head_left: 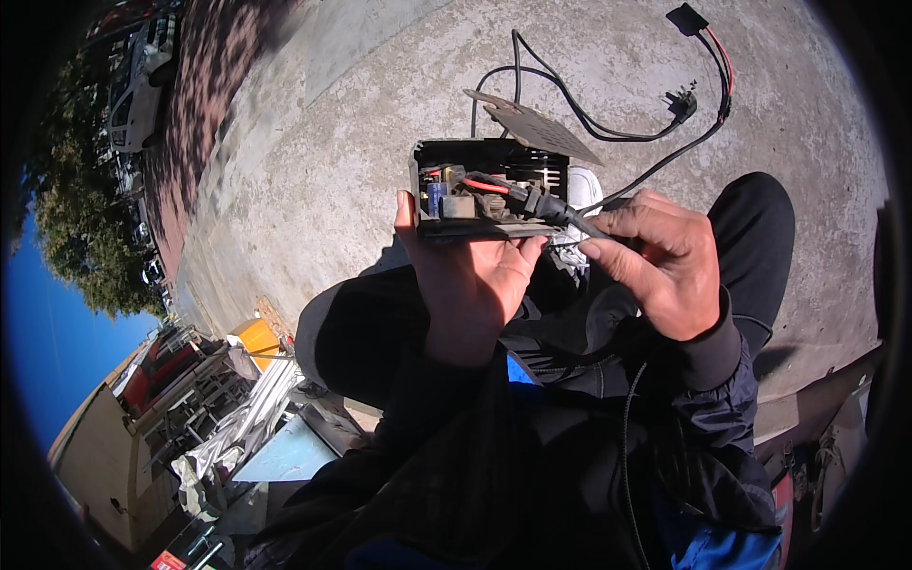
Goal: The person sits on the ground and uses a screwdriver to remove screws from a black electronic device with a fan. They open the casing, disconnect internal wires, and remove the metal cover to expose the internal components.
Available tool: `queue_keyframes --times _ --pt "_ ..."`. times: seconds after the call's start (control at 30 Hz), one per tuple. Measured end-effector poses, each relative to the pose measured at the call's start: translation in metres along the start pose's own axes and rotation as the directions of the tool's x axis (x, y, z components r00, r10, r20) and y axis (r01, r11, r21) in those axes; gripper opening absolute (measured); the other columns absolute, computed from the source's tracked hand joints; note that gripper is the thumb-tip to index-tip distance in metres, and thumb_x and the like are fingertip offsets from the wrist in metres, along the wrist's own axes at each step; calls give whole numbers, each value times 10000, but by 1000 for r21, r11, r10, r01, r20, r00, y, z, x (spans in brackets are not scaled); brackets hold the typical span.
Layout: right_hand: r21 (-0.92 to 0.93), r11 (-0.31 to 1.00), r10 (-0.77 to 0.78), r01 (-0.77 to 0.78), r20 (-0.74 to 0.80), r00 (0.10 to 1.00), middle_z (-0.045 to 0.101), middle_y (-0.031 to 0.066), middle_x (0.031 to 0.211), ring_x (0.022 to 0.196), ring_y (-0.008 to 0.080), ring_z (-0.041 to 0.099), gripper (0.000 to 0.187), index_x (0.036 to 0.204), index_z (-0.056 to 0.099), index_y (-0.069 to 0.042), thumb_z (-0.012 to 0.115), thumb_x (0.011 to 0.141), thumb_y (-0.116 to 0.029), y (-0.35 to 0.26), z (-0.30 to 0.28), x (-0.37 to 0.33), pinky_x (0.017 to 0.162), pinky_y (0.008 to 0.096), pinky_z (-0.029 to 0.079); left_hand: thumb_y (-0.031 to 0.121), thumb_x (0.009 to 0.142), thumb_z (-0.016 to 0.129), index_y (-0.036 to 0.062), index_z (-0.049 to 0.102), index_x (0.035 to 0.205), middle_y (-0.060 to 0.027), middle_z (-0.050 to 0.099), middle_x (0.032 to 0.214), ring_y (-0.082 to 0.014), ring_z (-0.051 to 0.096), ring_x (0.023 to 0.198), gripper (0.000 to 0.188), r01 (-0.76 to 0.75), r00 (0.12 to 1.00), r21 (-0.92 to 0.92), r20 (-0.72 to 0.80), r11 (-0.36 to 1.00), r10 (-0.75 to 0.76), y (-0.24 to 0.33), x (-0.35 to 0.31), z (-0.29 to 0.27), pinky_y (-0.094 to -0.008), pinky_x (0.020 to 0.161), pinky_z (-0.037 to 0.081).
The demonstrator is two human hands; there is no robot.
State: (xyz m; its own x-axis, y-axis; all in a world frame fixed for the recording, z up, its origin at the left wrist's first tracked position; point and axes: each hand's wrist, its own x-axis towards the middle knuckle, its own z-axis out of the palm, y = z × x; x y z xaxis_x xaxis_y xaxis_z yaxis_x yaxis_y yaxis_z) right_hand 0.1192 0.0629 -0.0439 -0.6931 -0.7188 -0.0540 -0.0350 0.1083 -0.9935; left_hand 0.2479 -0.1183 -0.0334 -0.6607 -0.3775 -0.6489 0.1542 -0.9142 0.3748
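My left hand (470, 280) cradles a small open black box (461, 149) from below, fingers and thumb along its sides. Inside the box sit electronic parts, among them a blue cylindrical component (436, 199) and a red wire (484, 185). A thin, dirty plate (537, 130) stands out at the box's far side, tilted. Between thumb and fingers, my right hand (670, 266) pinches a black cable with a thick connector end (551, 206). That end lies over the box's right side; whether it is joined to anything inside, I cannot tell.
On the concrete ground (380, 104) lie a looped black cable with a mains plug (681, 106) and a black connector (687, 19) with red and black wires. A white shoe (583, 187) shows behind the box. A yellow box (255, 342) and light-blue panel (290, 451) are at left.
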Motion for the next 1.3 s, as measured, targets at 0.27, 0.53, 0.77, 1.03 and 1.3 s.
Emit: queue_keyframes --times 0.27,0.53,0.77,1.03,1.3 --pt "30 999 -35 33 48 998 667 93 721 640 186 591 213 1001 819 8 877 831 -105 0 -3 0 590 329 451 803 1008 391 151 606 1384 -63 641 1317 -266 613 1173 782 3 996 1 86 1000 -3 -2 1 -12 -460 971 515" --pt "37 999 19 -21 51 999 664 100 718 645 193 585 190 966 806 18 870 826 -93 3 -5 -2 595 336 438 794 1002 411 127 585 1413 -82 619 1365 -282 582 1254 803 -26 998 28 -59 999 28 -6 -4 3 -485 1068 475" --pt "24 999 35 -35 19 999 668 103 717 656 198 582 163 929 789 36 860 824 -66 3 -7 -1 611 336 428 791 982 463 71 535 1474 -134 580 1431 -318 547 1349 875 -53 990 73 -126 996 62 -7 -6 20 -541 1157 439" --pt "24 999 35 -35 -32 999 676 103 726 656 196 577 165 924 783 43 859 836 -74 2 -5 -2 609 334 425 781 974 499 86 489 1527 -110 544 1481 -310 509 1394 889 -96 991 71 -89 993 102 -9 -5 16 -552 1199 390" --pt "102 989 109 -105 -38 993 690 105 791 705 165 583 149 960 775 59 839 865 -36 5 -6 -4 629 310 424 741 1002 491 122 485 1540 -90 553 1477 -280 524 1385 819 -138 990 116 59 984 131 -8 -3 12 -519 1203 390"
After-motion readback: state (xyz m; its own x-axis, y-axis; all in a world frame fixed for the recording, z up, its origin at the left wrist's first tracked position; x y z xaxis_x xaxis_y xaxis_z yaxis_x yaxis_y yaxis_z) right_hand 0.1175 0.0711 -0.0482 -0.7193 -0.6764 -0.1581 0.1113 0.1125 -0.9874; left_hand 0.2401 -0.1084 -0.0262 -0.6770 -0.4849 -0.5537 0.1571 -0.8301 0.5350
